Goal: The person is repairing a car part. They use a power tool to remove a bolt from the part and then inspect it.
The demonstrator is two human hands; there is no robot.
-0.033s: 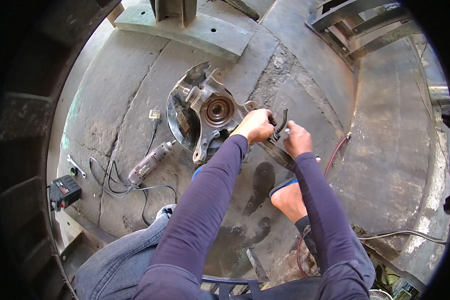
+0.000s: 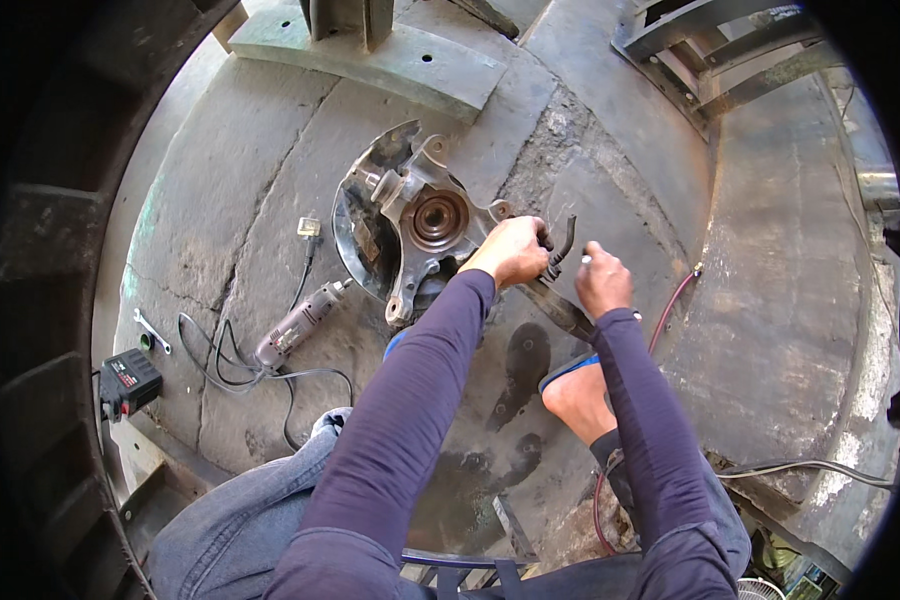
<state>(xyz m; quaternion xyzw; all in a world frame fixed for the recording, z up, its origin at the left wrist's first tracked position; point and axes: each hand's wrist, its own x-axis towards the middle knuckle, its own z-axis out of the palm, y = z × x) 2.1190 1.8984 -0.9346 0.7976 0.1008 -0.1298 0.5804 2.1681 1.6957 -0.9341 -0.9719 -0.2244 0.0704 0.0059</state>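
A steering knuckle [image 2: 405, 240] with a rusty round hub bore and a dark dust shield [image 2: 355, 215] lies on the ground before me. My left hand [image 2: 513, 250] is closed beside its right-hand lug, fingers curled at the lower end of a dark, curved hose-like piece [image 2: 569, 240]. Beneath that hand a long metal arm [image 2: 560, 310] slants down to the right. Just right of the curved piece hovers my right hand [image 2: 604, 283], its fingers pinched together. A small pale spot shows at those fingertips, too small to name.
Left of the knuckle lie a die grinder [image 2: 297, 325] with a looped cord, a plug [image 2: 309, 228], a wrench [image 2: 152, 332] and a black box-shaped device [image 2: 130, 384]. A heavy metal base [image 2: 370, 60] stands beyond. A red hose [image 2: 673, 305] runs at right, near my sandalled foot [image 2: 578, 398].
My right hand has shifted slightly right and down, away from the curved piece. The left hand stays almost where it was.
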